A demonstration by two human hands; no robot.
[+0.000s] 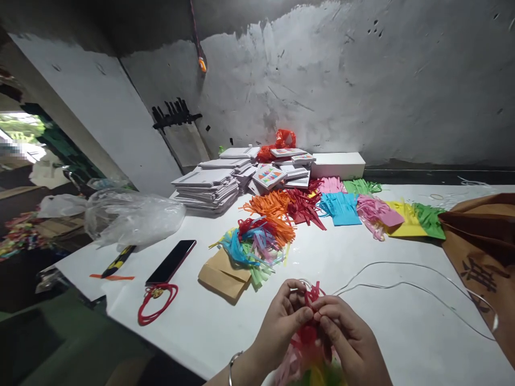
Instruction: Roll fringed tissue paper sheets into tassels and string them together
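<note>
Fingers [301, 318] of both hands are pinched together, with thumbs and fingertips nearly meeting around a tuft of red paper strips [315, 291]. The gathered strips sit at the near edge of the table [193, 316], and below them hang pink, yellow and green fringes [290, 365], blurred and partly hidden by the palms. A white cord [376, 286] makes a long loop from beside the grip out to the right.

At the far right a brown bag [470, 236] with dark lettering lies slumped and creased; its contents are hidden. A clear plastic bag [132, 217] rests puffed out on the left, whitish inside, though what it holds is unclear. Against the wall stand a closed white box [338, 166] and, behind the stacked white packets [207, 187], a crumpled red plastic bag [285, 138]. A folded brown paper [225, 274] lies beside a heap of mixed fringes [257, 241].

The left hand [281, 316] rises from the lower left, a bracelet [233, 364] at its wrist, fingers curled inward. The right hand [348, 335] comes from the lower right, its back turned up.
</note>
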